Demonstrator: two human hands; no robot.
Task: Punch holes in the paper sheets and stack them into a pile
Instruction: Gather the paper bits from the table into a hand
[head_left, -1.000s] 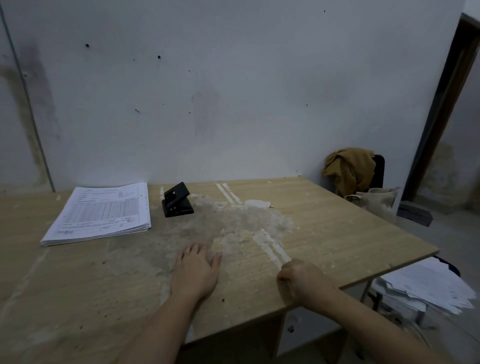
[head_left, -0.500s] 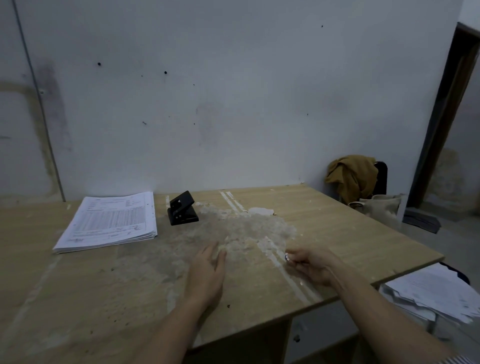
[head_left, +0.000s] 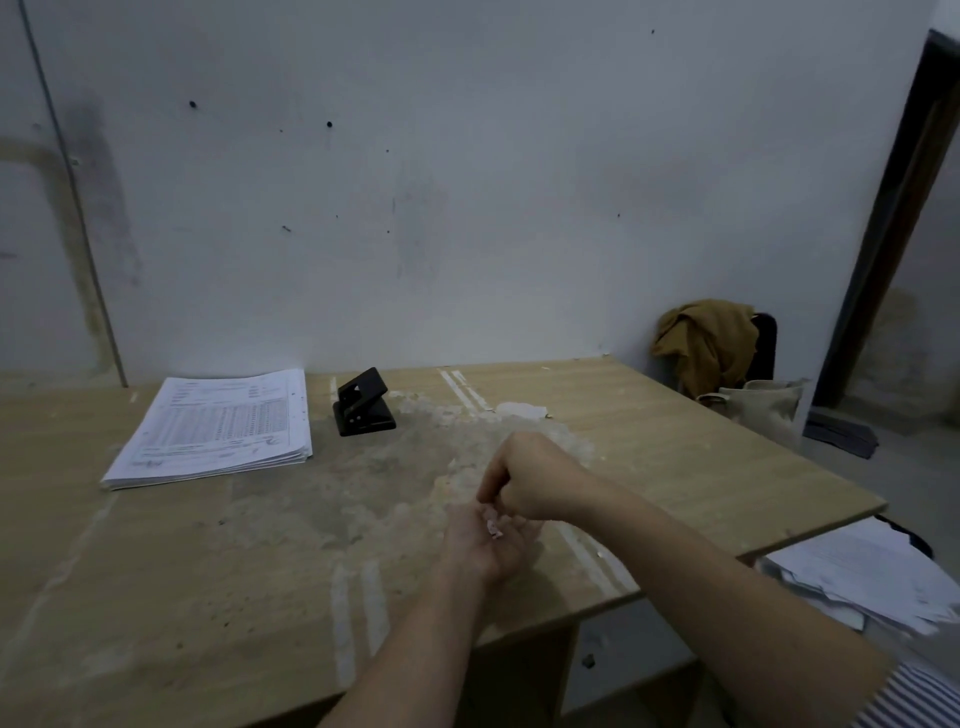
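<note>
A stack of printed paper sheets (head_left: 218, 426) lies flat at the far left of a worn wooden table (head_left: 156, 597), its long edges roughly squared and its top page showing a dense table of figures. Just to its right, apart from the stack, a black hole punch (head_left: 363, 402) stands near the wall with its lever raised.

At centre, a person's two bare forearms reach in from the lower edge over a scuffed, whitish patch of the tabletop. The left hand (head_left: 485, 545) is turned palm up and slightly cupped just above the table, with a few small pale scraps (head_left: 492, 527) lying in the hollow of the palm; its fingers are relaxed and mostly hidden behind the other hand. The right hand (head_left: 530, 478) hovers directly over it, back of the hand up and wrist bent, fingers curled, with thumb and fingertips bunched together and pointing down at the scraps. Whether those tips pinch a scrap cannot be told. A striped sleeve (head_left: 914, 696) shows at the right arm's lower end.

Farther right, beyond the table's corner, a mustard cloth (head_left: 706, 343) hangs over a dark chair, with a pale bag (head_left: 763, 410) in front of it. Below the table's right edge, loose paper sheets (head_left: 857, 577) lie in an untidy, fanned heap.
</note>
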